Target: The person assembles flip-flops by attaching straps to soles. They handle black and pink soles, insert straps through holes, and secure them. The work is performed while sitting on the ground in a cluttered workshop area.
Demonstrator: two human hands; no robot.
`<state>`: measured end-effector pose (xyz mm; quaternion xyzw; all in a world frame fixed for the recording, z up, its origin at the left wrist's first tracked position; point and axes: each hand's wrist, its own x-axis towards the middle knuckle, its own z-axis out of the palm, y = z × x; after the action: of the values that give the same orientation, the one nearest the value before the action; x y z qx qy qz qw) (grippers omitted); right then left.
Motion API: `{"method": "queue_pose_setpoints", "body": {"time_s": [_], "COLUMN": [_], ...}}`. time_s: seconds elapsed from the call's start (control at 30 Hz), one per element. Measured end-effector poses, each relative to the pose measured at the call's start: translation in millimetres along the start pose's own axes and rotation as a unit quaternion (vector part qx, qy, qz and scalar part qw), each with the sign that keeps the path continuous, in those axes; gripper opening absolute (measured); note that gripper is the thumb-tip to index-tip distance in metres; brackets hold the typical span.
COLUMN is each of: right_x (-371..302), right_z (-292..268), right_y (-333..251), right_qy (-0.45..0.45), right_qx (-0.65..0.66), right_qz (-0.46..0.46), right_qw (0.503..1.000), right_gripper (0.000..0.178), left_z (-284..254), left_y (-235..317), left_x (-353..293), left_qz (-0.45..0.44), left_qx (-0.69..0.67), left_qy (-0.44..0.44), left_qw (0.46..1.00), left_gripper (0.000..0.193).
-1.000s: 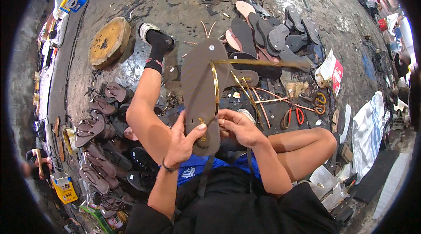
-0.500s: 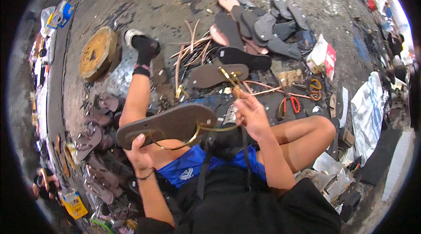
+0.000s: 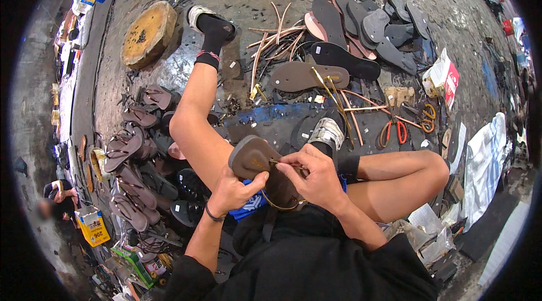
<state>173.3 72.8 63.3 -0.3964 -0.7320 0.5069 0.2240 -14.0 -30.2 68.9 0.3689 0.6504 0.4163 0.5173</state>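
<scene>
A dark brown sandal sole [image 3: 249, 151] is tilted up over my lap. My left hand [image 3: 234, 192] grips its side, with the thumb on the face. My right hand [image 3: 315, 178] pinches a thin gold strap [image 3: 274, 204] against the sole, at a spot partly covered by the fingers. The strap curves below the hands along the sole's lower part. On the floor ahead, long gold-coloured strips [image 3: 342, 103] lie partly over another brown sole [image 3: 293, 77].
Loose soles [image 3: 361, 24] and a bundle of pinkish straps [image 3: 279, 38] lie ahead. Red-handled scissors [image 3: 393, 133] rest at the right. Finished-looking sandals [image 3: 127, 148] are heaped at the left, below a round wooden block [image 3: 148, 34]. A white cloth sheet [image 3: 484, 168] lies far right.
The sole has turned from lying crosswise to pointing away from me, closer to my body. My right hand has come down to the sole. The view has shifted.
</scene>
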Motion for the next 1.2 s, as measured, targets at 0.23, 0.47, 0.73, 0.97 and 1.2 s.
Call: {"method": "queue_pose_setpoints", "body": {"time_s": [0.23,0.47,0.73,0.97,1.2], "right_x": [-9,-1,23,80,96], "right_z": [16,-15,-32,-73,-79], "right_y": [5,10,16,33,23], "right_qy": [0.044,-0.108,-0.027,0.054,-0.064], "right_qx": [-0.049,0.060,-0.006,-0.113,-0.006], "right_qz": [-0.037,-0.001,-0.063,-0.142,-0.151], "right_qw": [0.997,0.992,0.998,0.982,0.986], "right_gripper": [0.012,0.013,0.063,0.025,0.018], "left_z": [2,-5,-7,48,65], "left_y": [-8,-15,-30,-52,-47], "left_x": [2,2,8,-20,-24], "left_qz": [0.064,0.091,0.066,-0.060,-0.109], "left_qx": [0.063,0.071,-0.197,-0.600,-0.508], "left_qy": [-0.019,-0.016,0.214,0.021,-0.018], "left_qw": [0.996,0.993,0.955,0.797,0.854], "left_gripper": [0.045,0.050,0.049,0.047,0.019]}}
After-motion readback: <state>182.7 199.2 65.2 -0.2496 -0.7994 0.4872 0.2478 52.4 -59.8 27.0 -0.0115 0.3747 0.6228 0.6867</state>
